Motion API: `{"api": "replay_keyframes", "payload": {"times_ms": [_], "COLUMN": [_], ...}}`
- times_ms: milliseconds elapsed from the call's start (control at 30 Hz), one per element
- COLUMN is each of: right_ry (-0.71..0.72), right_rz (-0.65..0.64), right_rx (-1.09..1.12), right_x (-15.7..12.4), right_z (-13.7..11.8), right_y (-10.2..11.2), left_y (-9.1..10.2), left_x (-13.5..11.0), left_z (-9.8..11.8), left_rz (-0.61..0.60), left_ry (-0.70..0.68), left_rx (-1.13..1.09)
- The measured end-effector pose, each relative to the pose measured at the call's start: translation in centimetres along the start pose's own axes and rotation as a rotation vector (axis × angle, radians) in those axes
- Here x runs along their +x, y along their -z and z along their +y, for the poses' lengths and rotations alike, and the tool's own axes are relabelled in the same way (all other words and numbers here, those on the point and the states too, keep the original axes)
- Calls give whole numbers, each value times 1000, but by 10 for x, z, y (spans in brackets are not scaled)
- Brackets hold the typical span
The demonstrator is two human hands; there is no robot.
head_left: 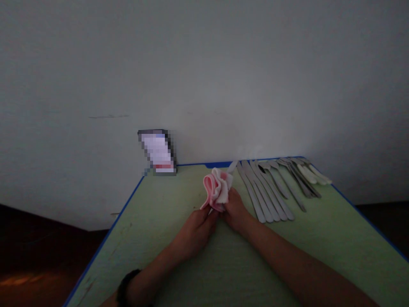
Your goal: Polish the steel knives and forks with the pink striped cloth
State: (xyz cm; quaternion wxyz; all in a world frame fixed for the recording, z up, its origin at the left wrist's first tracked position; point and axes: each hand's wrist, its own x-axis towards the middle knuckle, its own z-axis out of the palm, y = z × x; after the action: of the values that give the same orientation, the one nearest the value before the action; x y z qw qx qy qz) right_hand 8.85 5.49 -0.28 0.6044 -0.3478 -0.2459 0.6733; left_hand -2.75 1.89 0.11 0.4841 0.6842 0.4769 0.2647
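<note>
Both hands meet over the middle of a green table (159,221). My right hand (235,211) is closed round a bunched pink and white cloth (217,189), and a piece of cutlery (232,166) pokes out of the cloth's top. My left hand (195,228) is closed at the cloth's lower end, where it seems to pinch the hidden handle of that piece. A dark band sits on my left wrist (127,285).
Several knives (265,194), spoons and forks (298,179) lie side by side on the table to the right of my hands. A blurred small object (158,152) leans against the white wall at the table's back edge. The table has a blue rim (105,243); dark floor lies at left.
</note>
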Motion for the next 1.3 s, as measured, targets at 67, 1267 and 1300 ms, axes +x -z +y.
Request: {"api": "replay_keyframes", "payload": {"times_ms": [67, 1267, 1300], "right_ry": [13, 124, 121], "right_rz": [-8, 3, -18], "right_rx": [12, -27, -36], "right_x": [0, 25, 24], "right_z": [-4, -3, -3], "right_y": [-1, 14, 14], "left_y": [2, 16, 16], "left_x": [-1, -7, -7], "left_z": [5, 18, 17], "left_rz": [4, -92, -96], "left_ry": [-29, 20, 38], "left_rx": [179, 402, 369]}}
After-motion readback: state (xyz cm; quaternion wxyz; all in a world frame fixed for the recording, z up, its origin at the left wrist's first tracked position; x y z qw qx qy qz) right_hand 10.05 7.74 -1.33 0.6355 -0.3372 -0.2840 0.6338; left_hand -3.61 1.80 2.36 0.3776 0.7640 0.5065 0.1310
